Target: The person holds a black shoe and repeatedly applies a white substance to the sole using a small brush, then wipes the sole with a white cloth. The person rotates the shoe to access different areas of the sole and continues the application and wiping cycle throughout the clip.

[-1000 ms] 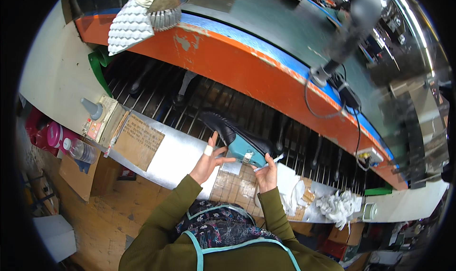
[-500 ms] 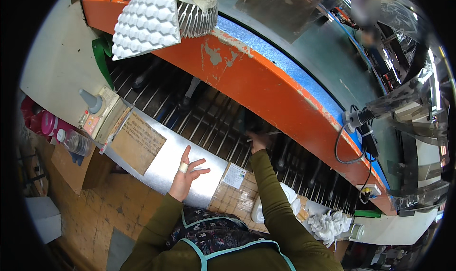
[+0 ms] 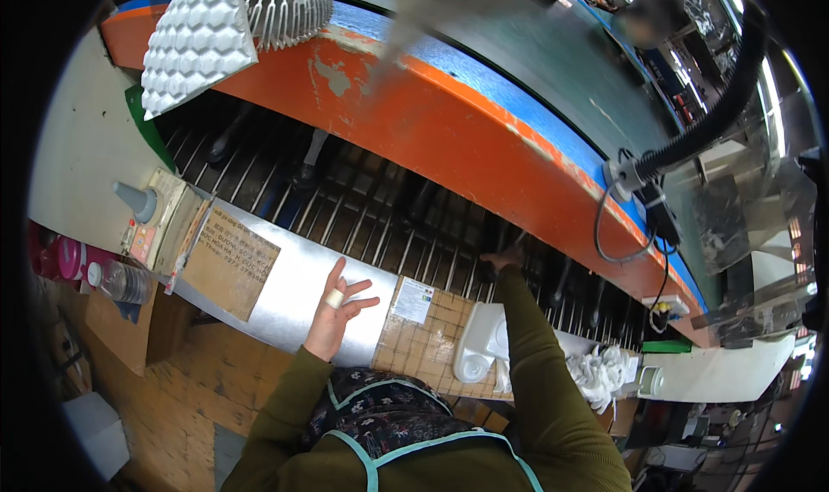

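Over the bare silver metal ledge [image 3: 298,276], my left hand [image 3: 328,324] is raised open, palm up and fingers spread, with a white wrap on one finger. It holds nothing. My right hand [image 3: 507,257] reaches over the row of metal rods [image 3: 376,243], close to the orange beam [image 3: 492,160]. One finger or the thumb points left, but the other fingers are in shadow and I cannot tell whether they hold anything. A bundle of metal forks [image 3: 289,17] rests on the beam at the upper left, beside a white textured sheet [image 3: 197,52].
Along the ledge lie a printed cardboard piece [image 3: 231,266], a paper label [image 3: 414,302], a white plastic container [image 3: 475,345] and crumpled white cloth [image 3: 600,378]. A grey cone [image 3: 136,200] stands at the left near a clear bottle [image 3: 119,282]. A black hose [image 3: 712,134] arches at the right.
My right hand has moved right along the rods, farther from my left hand. The left hand stays open. The view has shifted, and a grey blur crosses the top.
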Demonstrator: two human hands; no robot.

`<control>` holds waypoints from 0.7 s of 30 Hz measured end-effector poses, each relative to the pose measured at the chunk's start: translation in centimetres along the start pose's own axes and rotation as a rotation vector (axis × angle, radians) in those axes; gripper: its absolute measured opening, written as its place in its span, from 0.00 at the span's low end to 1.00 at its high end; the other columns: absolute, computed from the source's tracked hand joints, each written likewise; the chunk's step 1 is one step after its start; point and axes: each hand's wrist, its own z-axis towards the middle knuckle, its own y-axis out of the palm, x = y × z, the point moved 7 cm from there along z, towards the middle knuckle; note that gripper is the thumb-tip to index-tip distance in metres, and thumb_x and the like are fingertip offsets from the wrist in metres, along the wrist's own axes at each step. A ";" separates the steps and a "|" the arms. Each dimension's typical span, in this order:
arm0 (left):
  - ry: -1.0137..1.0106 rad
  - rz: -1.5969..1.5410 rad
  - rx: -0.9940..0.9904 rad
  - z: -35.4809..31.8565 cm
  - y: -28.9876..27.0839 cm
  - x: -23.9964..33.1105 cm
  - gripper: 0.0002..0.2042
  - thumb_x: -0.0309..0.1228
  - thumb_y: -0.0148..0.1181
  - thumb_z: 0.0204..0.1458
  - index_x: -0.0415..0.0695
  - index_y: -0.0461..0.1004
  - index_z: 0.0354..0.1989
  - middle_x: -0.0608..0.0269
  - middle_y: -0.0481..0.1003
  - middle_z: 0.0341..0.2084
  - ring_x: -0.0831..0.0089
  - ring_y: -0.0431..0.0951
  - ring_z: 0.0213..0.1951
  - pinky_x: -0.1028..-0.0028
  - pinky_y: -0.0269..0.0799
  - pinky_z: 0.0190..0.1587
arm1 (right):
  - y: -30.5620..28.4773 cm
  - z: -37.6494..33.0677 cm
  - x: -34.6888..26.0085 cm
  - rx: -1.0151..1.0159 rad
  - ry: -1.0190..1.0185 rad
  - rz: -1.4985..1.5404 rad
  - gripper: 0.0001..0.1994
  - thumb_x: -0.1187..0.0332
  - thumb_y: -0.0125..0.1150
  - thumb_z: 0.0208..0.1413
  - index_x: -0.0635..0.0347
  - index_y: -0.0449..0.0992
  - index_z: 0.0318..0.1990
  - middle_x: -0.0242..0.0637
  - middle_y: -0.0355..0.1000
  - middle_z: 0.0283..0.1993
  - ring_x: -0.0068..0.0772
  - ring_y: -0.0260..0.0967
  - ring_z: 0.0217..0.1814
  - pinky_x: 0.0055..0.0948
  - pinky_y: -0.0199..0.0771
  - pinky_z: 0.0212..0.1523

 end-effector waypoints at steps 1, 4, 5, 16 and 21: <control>-0.009 0.013 -0.022 -0.2 0.7 0.0 0.34 0.57 0.36 0.62 0.56 0.41 0.72 0.47 0.65 0.58 0.59 0.73 0.55 0.62 0.56 0.57 | 0.3 0.9 0.5 -0.006 -0.064 0.005 0.62 0.52 0.76 0.32 0.68 0.37 0.69 0.60 0.35 0.73 0.51 0.34 0.76 0.43 0.44 0.72; -0.036 0.083 -0.086 -0.7 2.6 0.3 0.34 0.57 0.38 0.61 0.53 0.46 0.71 0.48 0.66 0.58 0.60 0.72 0.55 0.61 0.54 0.60 | -2.5 0.0 -1.5 0.287 -0.328 -0.021 0.59 0.53 0.74 0.33 0.65 0.40 0.69 0.53 0.45 0.72 0.49 0.49 0.72 0.50 0.53 0.67; -0.048 0.111 -0.105 -1.0 3.2 0.2 0.34 0.57 0.39 0.61 0.52 0.48 0.70 0.48 0.66 0.58 0.60 0.72 0.56 0.61 0.53 0.60 | -3.9 -1.2 -2.9 0.262 -0.421 0.026 0.57 0.53 0.74 0.33 0.67 0.43 0.68 0.55 0.47 0.71 0.48 0.50 0.72 0.46 0.55 0.66; -0.565 -0.376 -0.668 -3.9 12.2 -7.5 0.45 0.54 0.64 0.48 0.44 0.48 0.69 0.39 0.60 0.60 0.46 0.63 0.62 0.43 0.59 0.61 | -8.2 -25.4 3.3 -0.432 -0.531 0.996 0.19 0.59 0.67 0.47 0.58 0.66 0.39 0.29 0.65 0.36 0.20 0.61 0.41 0.22 0.61 0.47; -0.601 -0.566 -0.705 -8.8 11.7 -9.8 0.44 0.43 0.75 0.38 0.45 0.58 0.65 0.50 0.63 0.61 0.52 0.61 0.63 0.45 0.59 0.63 | -5.4 -34.6 6.5 -0.667 -0.677 1.005 0.21 0.60 0.64 0.54 0.56 0.59 0.46 0.32 0.68 0.36 0.18 0.65 0.37 0.22 0.65 0.44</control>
